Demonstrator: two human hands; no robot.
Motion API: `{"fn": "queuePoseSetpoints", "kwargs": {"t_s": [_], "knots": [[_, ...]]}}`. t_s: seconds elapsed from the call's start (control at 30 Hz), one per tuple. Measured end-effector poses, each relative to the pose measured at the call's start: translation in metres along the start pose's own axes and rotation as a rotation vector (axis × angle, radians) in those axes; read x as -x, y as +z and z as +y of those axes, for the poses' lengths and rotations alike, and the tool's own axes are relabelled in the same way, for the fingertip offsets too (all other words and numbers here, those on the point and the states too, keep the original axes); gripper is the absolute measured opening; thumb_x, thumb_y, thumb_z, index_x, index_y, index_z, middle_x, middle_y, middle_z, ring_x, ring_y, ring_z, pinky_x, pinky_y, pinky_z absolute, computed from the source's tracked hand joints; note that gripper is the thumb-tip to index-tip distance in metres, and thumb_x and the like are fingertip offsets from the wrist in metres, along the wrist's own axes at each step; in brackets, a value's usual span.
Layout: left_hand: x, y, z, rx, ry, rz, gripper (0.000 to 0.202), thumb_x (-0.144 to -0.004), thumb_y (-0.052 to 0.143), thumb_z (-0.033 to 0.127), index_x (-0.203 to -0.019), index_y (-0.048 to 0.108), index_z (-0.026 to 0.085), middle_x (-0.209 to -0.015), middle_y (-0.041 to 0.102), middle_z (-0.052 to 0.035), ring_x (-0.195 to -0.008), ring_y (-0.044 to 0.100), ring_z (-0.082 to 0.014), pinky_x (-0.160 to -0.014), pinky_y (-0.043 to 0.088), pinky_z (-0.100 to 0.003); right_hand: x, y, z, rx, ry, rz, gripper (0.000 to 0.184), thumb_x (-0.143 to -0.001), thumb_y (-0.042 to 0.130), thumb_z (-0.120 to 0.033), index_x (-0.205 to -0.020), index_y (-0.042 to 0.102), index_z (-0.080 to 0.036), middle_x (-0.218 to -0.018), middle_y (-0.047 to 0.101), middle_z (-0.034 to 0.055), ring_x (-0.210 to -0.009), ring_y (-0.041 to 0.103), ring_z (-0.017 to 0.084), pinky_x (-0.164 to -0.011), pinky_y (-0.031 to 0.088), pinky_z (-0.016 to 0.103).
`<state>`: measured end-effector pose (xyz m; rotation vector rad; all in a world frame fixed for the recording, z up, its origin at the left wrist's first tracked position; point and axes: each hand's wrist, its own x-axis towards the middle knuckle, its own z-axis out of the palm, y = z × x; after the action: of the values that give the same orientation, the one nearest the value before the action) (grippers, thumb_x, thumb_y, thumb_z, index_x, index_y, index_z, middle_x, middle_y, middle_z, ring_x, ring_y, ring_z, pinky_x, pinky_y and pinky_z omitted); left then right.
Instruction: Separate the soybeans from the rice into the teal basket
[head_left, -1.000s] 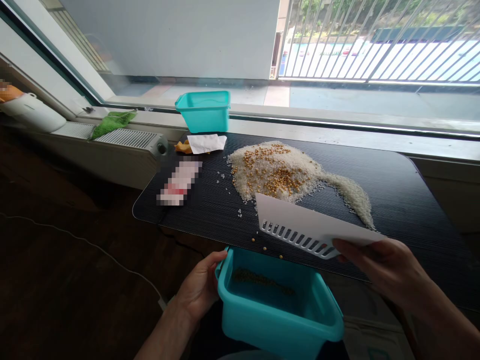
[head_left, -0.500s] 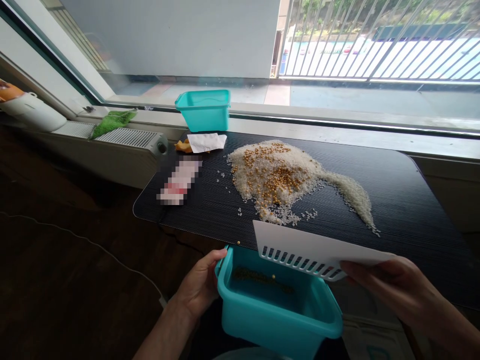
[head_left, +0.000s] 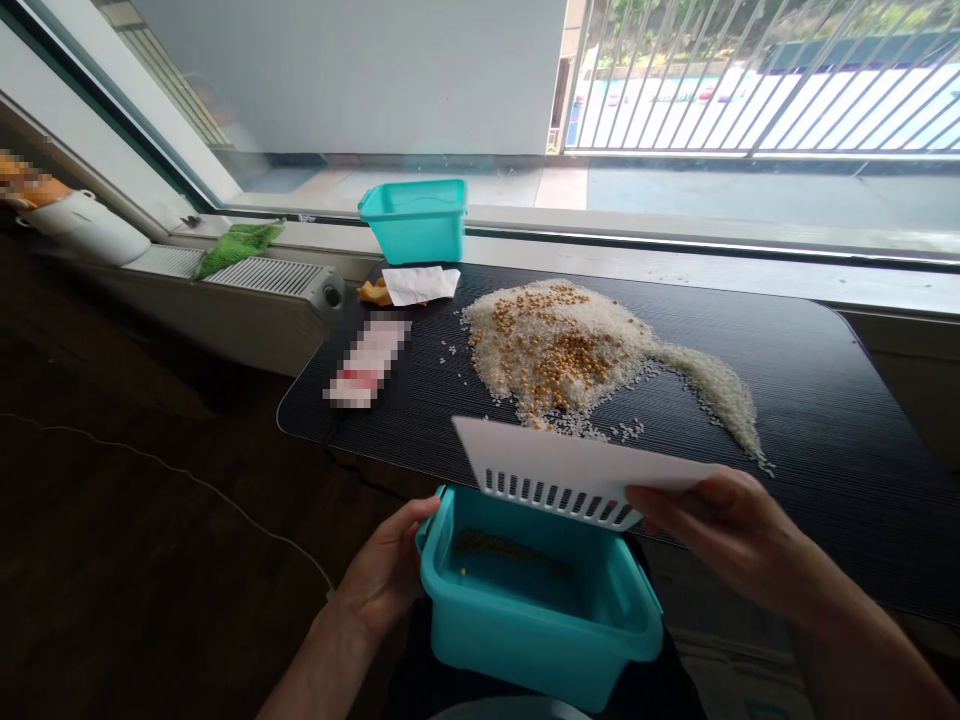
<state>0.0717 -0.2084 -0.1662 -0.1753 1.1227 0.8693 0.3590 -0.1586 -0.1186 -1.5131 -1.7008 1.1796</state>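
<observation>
My left hand (head_left: 390,565) is closed on the left end of a turquoise plastic bin (head_left: 536,640), its thumb over the rim. The bin hangs just below the table's front edge, with some small grains lying along its inside. My right hand (head_left: 727,525) grips the right end of a white plastic scraper (head_left: 577,458) with a row of slots along its lower edge. The scraper stands tilted over the bin's far rim. Beyond it on the table, a pile of white rice (head_left: 517,345) is mixed with yellow-orange beans (head_left: 577,358).
A narrow trail of rice (head_left: 720,390) runs right from the pile on the black table (head_left: 817,420). At the back left stand a second turquoise bin (head_left: 416,222) and a white paper (head_left: 421,285). A green cloth (head_left: 240,248) lies on the radiator (head_left: 277,277).
The scraper in my right hand has shifted left and slightly up. The bin has moved a little left with my left hand. The bean at the table edge is no longer visible.
</observation>
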Motion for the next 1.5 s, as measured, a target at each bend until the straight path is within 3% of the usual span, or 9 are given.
{"fn": "queuePoseSetpoints", "kwargs": {"t_s": [0.03,0.1,0.17,0.27,0.4,0.67,0.97,1.1,1.5], "knots": [[0.0,0.0,-0.001,0.004,0.004,-0.001,0.011,-0.08,0.056,0.014,-0.075,0.065,0.01,-0.061,0.068,-0.0046,-0.056,0.063,-0.0143,-0.061,0.052,-0.027,0.004,-0.009,0.003,-0.01,0.059,0.018,0.024,-0.066,0.07,-0.045,-0.062,0.074,-0.021,-0.063,0.074,0.002,-0.056,0.067,0.021,-0.049,0.056,0.026],[-0.002,0.003,-0.004,0.011,-0.009,-0.007,0.011,-0.08,0.056,0.014,-0.076,0.065,0.01,-0.061,0.068,-0.0047,-0.058,0.064,-0.0144,-0.06,0.051,-0.026,0.013,-0.029,0.008,0.001,0.187,0.221,0.025,-0.063,0.072,-0.046,-0.057,0.073,-0.021,-0.064,0.074,0.0034,-0.064,0.07,0.024,-0.055,0.058,0.027],[-0.004,0.009,-0.007,0.014,-0.041,-0.015,0.012,-0.081,0.055,0.013,-0.076,0.065,0.009,-0.061,0.069,-0.0059,-0.058,0.064,-0.0145,-0.062,0.052,-0.026,0.02,-0.045,0.013,0.046,0.281,0.331,0.023,-0.057,0.075,-0.045,-0.057,0.074,-0.022,-0.061,0.074,0.0029,-0.063,0.071,0.026,-0.055,0.059,0.028],[-0.007,0.019,-0.012,0.006,-0.084,-0.009,0.016,-0.083,0.051,0.012,-0.075,0.065,0.008,-0.06,0.069,-0.0069,-0.055,0.064,-0.0139,-0.063,0.052,-0.026,0.025,-0.054,0.018,0.091,0.324,0.4,0.021,-0.054,0.075,-0.044,-0.054,0.073,-0.023,-0.058,0.073,0.0023,-0.062,0.071,0.027,-0.054,0.059,0.03],[-0.007,0.027,-0.016,0.005,-0.093,0.016,0.017,-0.083,0.05,0.011,-0.074,0.064,0.009,-0.059,0.069,-0.0059,-0.054,0.063,-0.0134,-0.065,0.053,-0.026,0.022,-0.048,0.023,0.091,0.302,0.381,0.026,-0.054,0.073,-0.047,-0.053,0.072,-0.021,-0.059,0.073,0.004,-0.06,0.07,0.026,-0.052,0.058,0.029],[-0.006,0.026,-0.018,0.005,-0.09,-0.009,0.013,-0.082,0.053,0.012,-0.076,0.065,0.009,-0.062,0.07,-0.0056,-0.057,0.065,-0.0145,-0.071,0.054,-0.028,0.023,-0.044,0.023,-0.012,0.285,0.316,0.031,-0.052,0.075,-0.05,-0.061,0.074,-0.02,-0.063,0.074,0.0052,-0.06,0.068,0.025,-0.052,0.057,0.03],[-0.007,0.022,-0.017,-0.01,-0.086,-0.017,0.014,-0.082,0.053,0.014,-0.081,0.066,0.009,-0.064,0.072,-0.0075,-0.063,0.068,-0.0183,-0.071,0.054,-0.03,0.023,-0.03,0.019,-0.05,0.27,0.366,0.034,-0.05,0.074,-0.055,-0.056,0.072,-0.022,-0.062,0.074,0.0044,-0.062,0.069,0.026,-0.054,0.057,0.031],[-0.006,0.021,-0.015,-0.008,-0.077,-0.016,0.014,-0.082,0.054,0.013,-0.079,0.066,0.008,-0.066,0.072,-0.0082,-0.062,0.068,-0.0179,-0.07,0.055,-0.029,0.017,-0.023,0.02,-0.021,0.206,0.276,0.033,-0.051,0.074,-0.055,-0.05,0.069,-0.023,-0.059,0.073,0.004,-0.057,0.068,0.024,-0.049,0.056,0.029],[-0.006,0.013,-0.005,0.005,-0.063,-0.008,0.013,-0.081,0.055,0.014,-0.076,0.066,0.008,-0.062,0.07,-0.0064,-0.056,0.064,-0.0155,-0.065,0.054,-0.029,0.008,-0.013,0.011,0.017,0.115,0.085,0.027,-0.066,0.068,-0.05,-0.067,0.074,-0.023,-0.062,0.073,0.0011,-0.058,0.067,0.023,-0.05,0.056,0.028]]}}
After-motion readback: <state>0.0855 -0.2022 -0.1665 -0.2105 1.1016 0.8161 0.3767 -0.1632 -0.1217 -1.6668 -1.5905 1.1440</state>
